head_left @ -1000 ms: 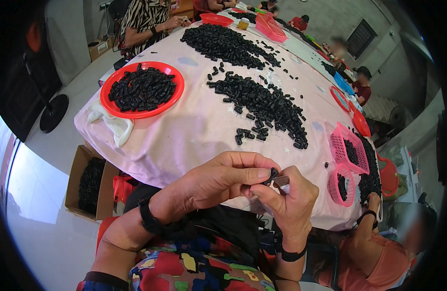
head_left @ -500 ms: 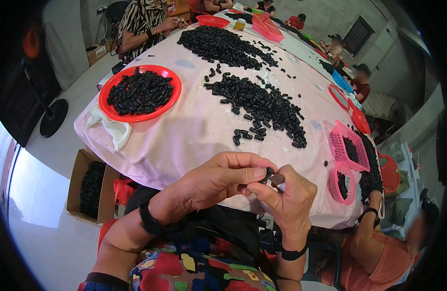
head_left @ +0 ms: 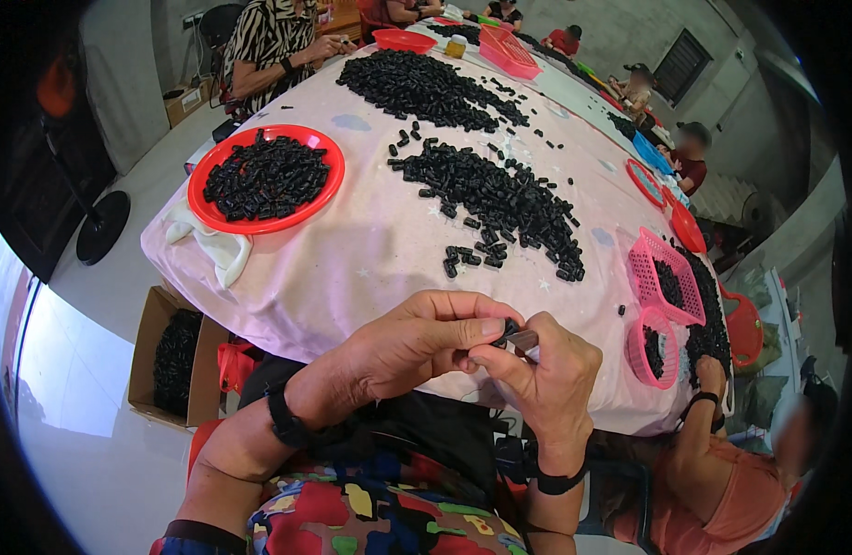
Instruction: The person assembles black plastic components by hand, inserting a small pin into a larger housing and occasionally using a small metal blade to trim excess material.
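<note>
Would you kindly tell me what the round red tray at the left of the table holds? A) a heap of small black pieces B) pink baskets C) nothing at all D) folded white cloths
A: the red tray is heaped with small black pieces, the same kind as those loose on the pink tablecloth.

L hand (head_left: 417, 342) comes in from 7 o'clock, fingers curled, thumb and forefinger pinched. R hand (head_left: 546, 375) rises from 6 o'clock, fingertips meeting L's at centre. Dark bands on both wrists, forearms bare.

Plate (head_left: 265, 176) left of pile (head_left: 500, 199) on table (head_left: 370, 250) (baskets (head_left: 665, 287) seemingly right).
</note>
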{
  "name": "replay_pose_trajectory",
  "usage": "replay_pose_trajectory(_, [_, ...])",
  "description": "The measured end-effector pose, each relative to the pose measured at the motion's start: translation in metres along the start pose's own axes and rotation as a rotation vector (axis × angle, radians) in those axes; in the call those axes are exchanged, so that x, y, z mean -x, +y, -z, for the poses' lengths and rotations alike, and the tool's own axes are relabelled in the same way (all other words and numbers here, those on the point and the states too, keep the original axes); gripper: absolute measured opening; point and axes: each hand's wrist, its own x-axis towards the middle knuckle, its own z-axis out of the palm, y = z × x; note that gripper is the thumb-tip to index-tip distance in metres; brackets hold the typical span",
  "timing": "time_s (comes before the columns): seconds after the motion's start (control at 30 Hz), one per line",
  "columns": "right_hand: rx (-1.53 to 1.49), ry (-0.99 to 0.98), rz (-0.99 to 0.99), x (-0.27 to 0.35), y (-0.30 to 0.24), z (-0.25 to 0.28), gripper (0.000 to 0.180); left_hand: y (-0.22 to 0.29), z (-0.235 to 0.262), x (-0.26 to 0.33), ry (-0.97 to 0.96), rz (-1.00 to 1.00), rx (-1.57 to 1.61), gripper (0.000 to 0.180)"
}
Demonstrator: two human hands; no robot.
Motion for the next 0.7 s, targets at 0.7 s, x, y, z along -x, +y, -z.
replay_pose_trajectory(0.7, [0.001, -0.016, 0.003, 0.0006, 0.0041, -0.0012, 0.059, -0.0039, 0.0039, -0.0025, -0.010, 0.023, 0.068, 0.029])
